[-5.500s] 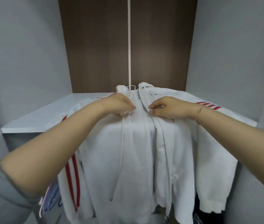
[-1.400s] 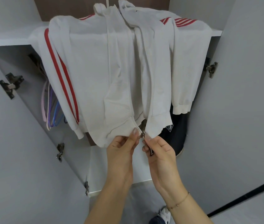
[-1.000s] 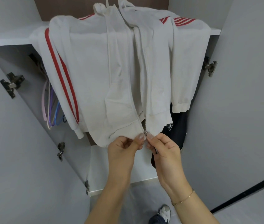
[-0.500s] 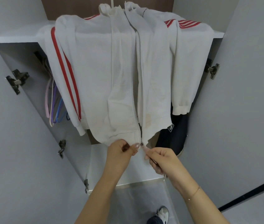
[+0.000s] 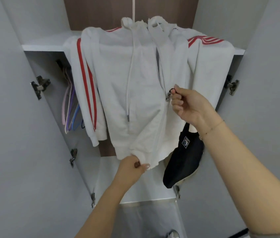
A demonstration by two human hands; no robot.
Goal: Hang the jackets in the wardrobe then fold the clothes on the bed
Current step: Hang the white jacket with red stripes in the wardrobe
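the white jacket [image 5: 141, 86] is hung at the front of the open wardrobe [image 5: 264, 66], draped from a hanger whose hook is hidden up by the hood, so the whole front faces out and can be worked on. the bottom hem is pinched in the left hand [image 5: 132, 166], fingers curled tight around the bunched fabric, probably so the cloth is kept taut and the zip has something to run against. the zipper pull [image 5: 168, 95] is pinched by the right hand [image 5: 190, 105] about halfway up the front, thumb and fingers closed on the little dark tab. below the pull the two halves look joined, above it they're parted, so the zipping seems only partly done. that's a guess from how the fabric lies, tbh.

a black garment [image 5: 183, 162] with a small patch is hung just behind and to the right of the jacket, partly covered by it. a bunch of pastel hangers [image 5: 70, 107] is seen on the left inside, apart from the jacket's striped sleeve. the bed and the clothes to be folded aren't in view, so that half of the job is judged not started yet.
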